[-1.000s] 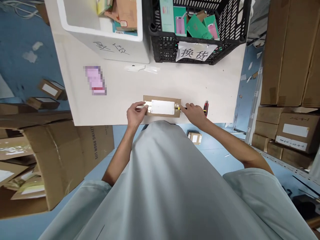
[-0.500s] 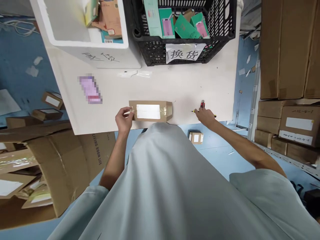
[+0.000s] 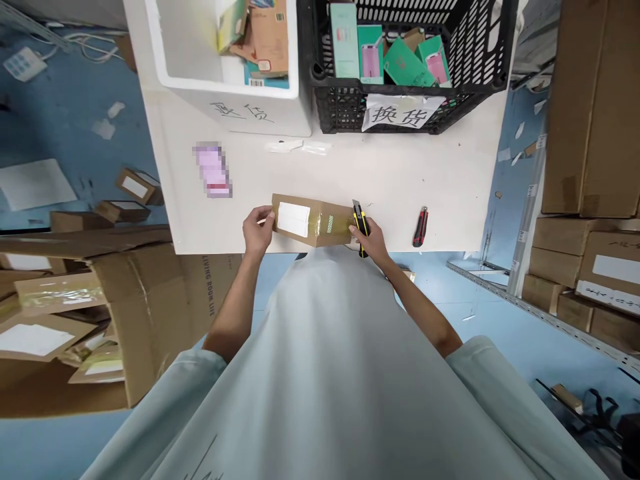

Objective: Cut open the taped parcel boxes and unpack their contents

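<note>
A small brown cardboard box [image 3: 313, 222] with a white label and clear tape lies tilted at the table's front edge. My left hand [image 3: 259, 230] pinches its left end between thumb and fingers. At the box's right end, my right hand [image 3: 371, 241] is closed around a black and yellow utility knife [image 3: 360, 229], which points away from me. A red and black utility knife [image 3: 421, 227] rests on the table to the right of that hand. Farther back on the left lies a blurred-out pink-purple item [image 3: 213, 170].
At the back stand a white foam box [image 3: 250, 110] with packages and a black plastic crate [image 3: 340, 113] holding green boxes. Tape scraps [image 3: 299, 147] lie before them. A large open carton [image 3: 145, 320] stands at lower left, stacked cartons [image 3: 560, 250] on the right.
My right hand has picked up the black and yellow knife and brought it left to the box. The box has turned, its right end facing me more. The red knife stays on the table.
</note>
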The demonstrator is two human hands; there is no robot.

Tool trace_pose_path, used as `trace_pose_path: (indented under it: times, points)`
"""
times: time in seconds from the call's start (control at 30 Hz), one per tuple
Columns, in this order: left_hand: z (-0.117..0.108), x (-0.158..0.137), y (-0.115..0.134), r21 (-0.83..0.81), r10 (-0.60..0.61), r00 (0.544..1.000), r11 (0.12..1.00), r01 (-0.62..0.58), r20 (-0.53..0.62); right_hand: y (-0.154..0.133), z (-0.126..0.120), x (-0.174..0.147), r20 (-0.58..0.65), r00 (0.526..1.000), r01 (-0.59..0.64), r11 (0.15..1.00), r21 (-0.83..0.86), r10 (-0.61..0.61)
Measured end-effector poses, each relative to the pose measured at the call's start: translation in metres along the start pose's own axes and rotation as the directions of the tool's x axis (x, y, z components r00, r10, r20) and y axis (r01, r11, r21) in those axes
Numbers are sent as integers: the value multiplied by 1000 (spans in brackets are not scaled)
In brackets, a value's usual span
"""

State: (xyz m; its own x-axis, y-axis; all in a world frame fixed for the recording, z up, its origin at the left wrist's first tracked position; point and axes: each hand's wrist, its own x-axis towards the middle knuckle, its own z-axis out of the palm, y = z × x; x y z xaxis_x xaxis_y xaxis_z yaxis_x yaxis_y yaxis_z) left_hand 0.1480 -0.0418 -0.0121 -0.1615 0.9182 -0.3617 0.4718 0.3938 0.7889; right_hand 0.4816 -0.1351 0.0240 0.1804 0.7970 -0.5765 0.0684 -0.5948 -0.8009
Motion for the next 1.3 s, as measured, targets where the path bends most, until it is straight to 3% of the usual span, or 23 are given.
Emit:
trace_pose_path:
  times: [0.1,0.2,0.4,0.5,0.6,0.7,0.87,0.97,1.13,1.3]
  points:
    - [9,-1,-1,10,-8,998,1000,7,62,-16,-2,-4,-110,992,50,998,-50,-55]
    - [32,-4,1,-7,-12,980,1000,14,199,-38,-17,-10,-208,964,130,977,-167,-164]
    - [74,-8,19,-5,-73,856,996,88,511,-61,-28,-12,-235,920,195,886,-421,-315]
    - [66,-5,30,-32,-22,850,998,45,527,-61,-18,-11,-222,917,189,851,-490,-331]
    - [46,-2,49,-165,152,884,983,-86,442,-63,-11,-12,-211,922,157,812,-562,-325]
    - [32,2,75,-247,263,888,953,-177,378,-70,-10,-14,-191,932,123,764,-633,-309]
    - [30,14,105,-199,281,856,956,-214,433,-85,-8,-30,-218,924,64,689,-722,-315]
    - [28,23,107,-193,287,828,956,-219,482,-94,5,-54,-253,916,55,723,-688,-311]
    - [23,33,108,-191,292,775,956,-222,560,-102,45,-88,-76,986,80,823,-562,-148]
    - [24,37,111,-202,295,762,955,-217,576,-98,77,-87,-3,995,76,770,-633,-101]
